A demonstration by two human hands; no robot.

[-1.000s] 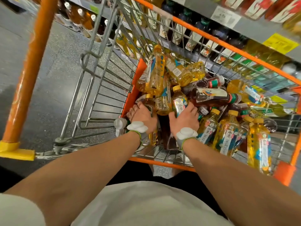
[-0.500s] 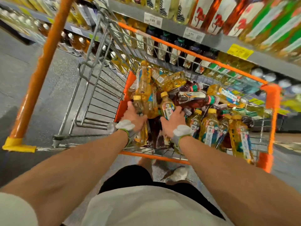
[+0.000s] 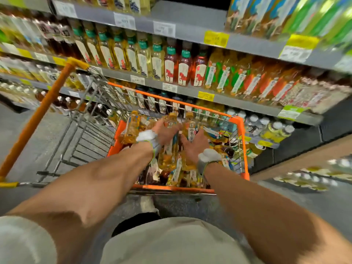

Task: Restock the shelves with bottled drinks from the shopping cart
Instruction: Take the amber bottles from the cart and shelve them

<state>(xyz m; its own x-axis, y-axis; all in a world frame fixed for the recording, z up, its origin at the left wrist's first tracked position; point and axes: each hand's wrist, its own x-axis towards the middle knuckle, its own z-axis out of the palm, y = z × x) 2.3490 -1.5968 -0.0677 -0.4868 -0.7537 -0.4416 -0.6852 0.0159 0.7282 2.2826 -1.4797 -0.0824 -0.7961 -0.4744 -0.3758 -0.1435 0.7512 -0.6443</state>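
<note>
Both my hands are raised above the orange-rimmed wire shopping cart (image 3: pixel 244 141), each gripping a yellow tea bottle upright. My left hand (image 3: pixel 165 133) holds one yellow-capped bottle (image 3: pixel 169 153) by its upper body. My right hand (image 3: pixel 194 144) holds a second bottle with a white label (image 3: pixel 190 130). The two bottles are side by side, nearly touching. Below them the cart is full of several mixed yellow and dark bottles (image 3: pixel 171 176). Both wrists wear white bands.
Shelves of bottled drinks rise right behind the cart: a middle shelf (image 3: pixel 190 90) with green-capped yellow and red tea bottles, a lower shelf with white-capped bottles (image 3: pixel 270 126). The cart's orange handle (image 3: pixel 36 119) stands at left. Grey floor lies to the left.
Both hands have lifted their bottles up out of the pile in the cart. My view has tilted upward, bringing the shelves into sight.
</note>
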